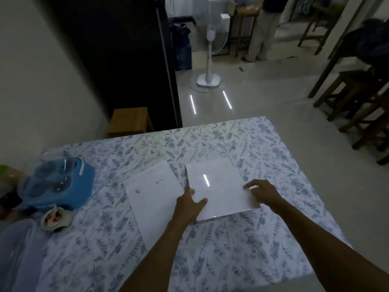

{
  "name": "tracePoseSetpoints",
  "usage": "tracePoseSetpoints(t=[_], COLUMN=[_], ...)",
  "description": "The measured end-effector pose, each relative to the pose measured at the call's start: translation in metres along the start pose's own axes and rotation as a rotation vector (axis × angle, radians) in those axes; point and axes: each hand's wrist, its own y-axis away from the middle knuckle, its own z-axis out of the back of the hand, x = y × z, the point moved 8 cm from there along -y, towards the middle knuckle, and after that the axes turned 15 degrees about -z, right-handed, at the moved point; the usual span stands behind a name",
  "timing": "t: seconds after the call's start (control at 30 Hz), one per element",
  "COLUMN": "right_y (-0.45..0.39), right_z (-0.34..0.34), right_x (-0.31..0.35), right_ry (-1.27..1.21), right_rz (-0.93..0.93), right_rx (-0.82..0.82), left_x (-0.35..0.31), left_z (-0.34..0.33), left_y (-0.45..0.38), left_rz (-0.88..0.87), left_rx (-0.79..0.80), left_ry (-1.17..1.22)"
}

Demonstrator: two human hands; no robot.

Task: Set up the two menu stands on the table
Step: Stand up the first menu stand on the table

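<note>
1. Two menu stands lie flat on the counter [210, 260], which is covered by a floral cloth. The left stand [151, 199] lies just beside the right stand [219, 186], with only a narrow strip of cloth between them.
2. The left hand [189, 205] grips the right stand's near-left corner: the thumb rests on top, and the fingers seem to curl under the edge. The right hand [263, 192] lies loosely open on the stand's right edge, fingertips pressing the glossy face. Whether its fingers reach underneath, I cannot tell.
3. My judgement: the step in hand is lifting this right stand to stand it upright. Neither stand is up yet, so the task looks to be at an early stage.
4. To do it well, hold both side edges evenly and tip the sheet up from the near edge. Keep it clear of the left stand so that one is not dragged along.
5. The face is smooth and reflects a ceiling light, so it may slip. Firm edge grips are safer than flat palms.
6. How the stand props itself is hidden. Look for a foot or fold before letting go.
7. Set it away from the blue container [59, 184] at the counter's left.
8. No brand, label or writing can be read. The left stand shows only faint pink marks, and the right stand looks blank under the glare.
</note>
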Motion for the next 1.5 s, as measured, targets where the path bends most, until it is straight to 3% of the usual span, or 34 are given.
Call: tracePoseSetpoints(t=[0.13, 0.23, 0.4, 0.53, 0.63, 0.73, 0.93, 1.23, 1.5], right_y=[0.025, 0.046, 0.072, 0.083, 0.082, 0.077, 0.047, -0.029, -0.075], right_z=[0.008, 0.013, 0.024, 0.037, 0.045, 0.052, 0.063, 0.052, 0.044], right_x=[-0.012, -0.02, -0.029, -0.014, 0.009, 0.035, 0.084, 0.132, 0.15], right_ry=[-0.361, -0.458, -0.43, -0.389, -0.353, -0.33, -0.289, -0.099, 0.163], right_rz=[-0.113, -0.144, -0.07, -0.003, 0.065, 0.128, 0.215, 0.285, 0.386], right_rx=[0.126, 0.214, 0.262, 0.234, 0.216, 0.18, 0.139, 0.133, 0.079], left_x=[-0.012, -0.018, -0.027, -0.035, -0.048, -0.063, -0.081, -0.087, -0.081], left_z=[0.012, 0.024, 0.042, 0.052, 0.069, 0.088, 0.119, 0.129, 0.13], left_y=[0.018, 0.031, 0.051, 0.052, 0.043, 0.029, -0.013, -0.073, -0.108], left_rz=[-0.037, -0.045, -0.071, -0.141, -0.297, -0.368, -0.332, -0.232, -0.133], left_rx=[0.037, 0.035, 0.099, 0.166, 0.096, -0.035, -0.174, -0.287, -0.294], left_ry=[0.052, 0.104, 0.322, 0.326, 0.131, 0.107, -0.085, -0.133, -0.196])
